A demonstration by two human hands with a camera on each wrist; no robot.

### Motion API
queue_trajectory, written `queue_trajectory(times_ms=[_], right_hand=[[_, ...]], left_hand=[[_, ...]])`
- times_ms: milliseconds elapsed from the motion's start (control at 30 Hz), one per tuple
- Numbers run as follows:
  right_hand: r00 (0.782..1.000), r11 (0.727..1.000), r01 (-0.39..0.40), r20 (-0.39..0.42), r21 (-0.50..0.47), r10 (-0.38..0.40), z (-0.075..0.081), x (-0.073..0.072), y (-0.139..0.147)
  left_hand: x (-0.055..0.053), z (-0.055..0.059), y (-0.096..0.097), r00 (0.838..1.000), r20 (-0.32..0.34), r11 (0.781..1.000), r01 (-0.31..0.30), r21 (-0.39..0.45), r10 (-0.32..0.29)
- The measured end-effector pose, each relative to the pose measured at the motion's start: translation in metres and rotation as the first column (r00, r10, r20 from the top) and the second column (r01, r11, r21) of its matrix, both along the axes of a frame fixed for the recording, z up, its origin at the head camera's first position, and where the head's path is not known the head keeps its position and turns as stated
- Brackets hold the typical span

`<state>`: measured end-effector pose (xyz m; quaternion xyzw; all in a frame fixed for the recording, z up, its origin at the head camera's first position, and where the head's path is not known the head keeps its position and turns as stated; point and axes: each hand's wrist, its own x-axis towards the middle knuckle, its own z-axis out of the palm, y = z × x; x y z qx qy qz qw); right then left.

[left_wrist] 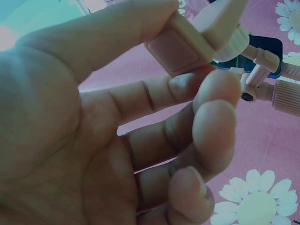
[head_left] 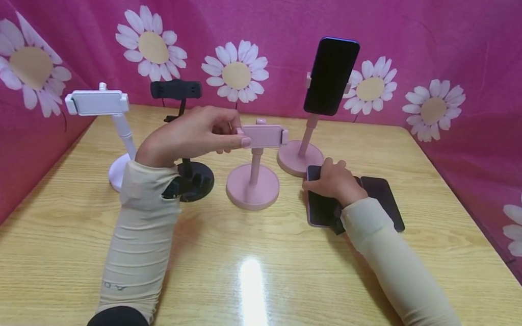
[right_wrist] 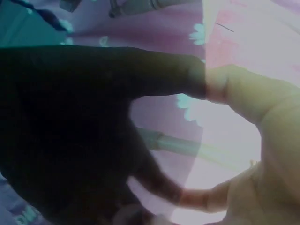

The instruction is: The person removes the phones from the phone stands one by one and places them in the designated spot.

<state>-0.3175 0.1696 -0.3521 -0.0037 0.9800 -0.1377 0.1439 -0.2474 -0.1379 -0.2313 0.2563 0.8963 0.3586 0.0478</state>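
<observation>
My left hand (head_left: 194,132) pinches the end of the clamp on a short pink phone stand (head_left: 254,175) between thumb and fingers. Up close in the left wrist view, the thumb and index finger hold the square clamp end (left_wrist: 176,51), while the other fingers curl below it. My right hand (head_left: 335,181) grips a dark-screened smartphone (head_left: 319,208) lying on the table, its thumb at the left edge and fingers over the top end. In the right wrist view, the fingertips meet their dark reflection in a glossy surface. A second smartphone (head_left: 380,193) lies just to the right.
A taller pink stand (head_left: 299,156) behind holds an upright smartphone (head_left: 331,76). To the left stand a white phone stand (head_left: 97,103) and a black one (head_left: 174,89), its base partly behind my left forearm. The wooden table (head_left: 215,272) backs onto a pink flowered cloth (head_left: 272,15).
</observation>
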Motion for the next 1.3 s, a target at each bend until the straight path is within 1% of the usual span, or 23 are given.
queue_trajectory(times_ms=[200, 333, 500, 767, 900, 1100, 1300], right_hand=[[1.000, 1.000, -0.016, 0.007, 0.016, 0.015, -0.001, 0.001, -0.003], [1.000, 0.998, -0.027, 0.011, 0.062, 0.027, -0.002, 0.002, -0.005], [0.999, 0.992, -0.042, 0.036, 0.116, 0.038, -0.004, 0.002, -0.005], [0.997, 0.989, -0.051, 0.066, 0.140, 0.042, -0.004, -0.001, -0.003], [0.994, 0.985, -0.068, 0.095, 0.156, 0.053, -0.001, 0.000, 0.000], [0.988, 0.977, -0.114, 0.124, 0.180, 0.092, 0.004, 0.003, 0.002], [0.986, 0.982, -0.102, 0.146, 0.158, 0.078, 0.006, 0.003, 0.004]], left_hand=[[0.000, -0.001, -0.001, 1.000, 0.020, 1.000, -0.013, -0.002, 0.013], [0.000, -0.001, -0.001, 0.999, 0.028, 1.000, -0.020, 0.003, 0.020], [0.000, -0.002, -0.002, 0.999, 0.029, 1.000, -0.022, 0.002, 0.021], [0.000, -0.002, -0.002, 0.999, 0.033, 1.000, -0.029, 0.005, 0.028], [0.000, -0.003, -0.002, 0.999, 0.037, 1.000, -0.027, 0.010, 0.027], [0.000, -0.002, 0.000, 1.000, 0.014, 1.000, -0.019, -0.002, 0.019], [0.000, -0.001, 0.000, 1.000, -0.004, 1.000, -0.020, -0.012, 0.020]])
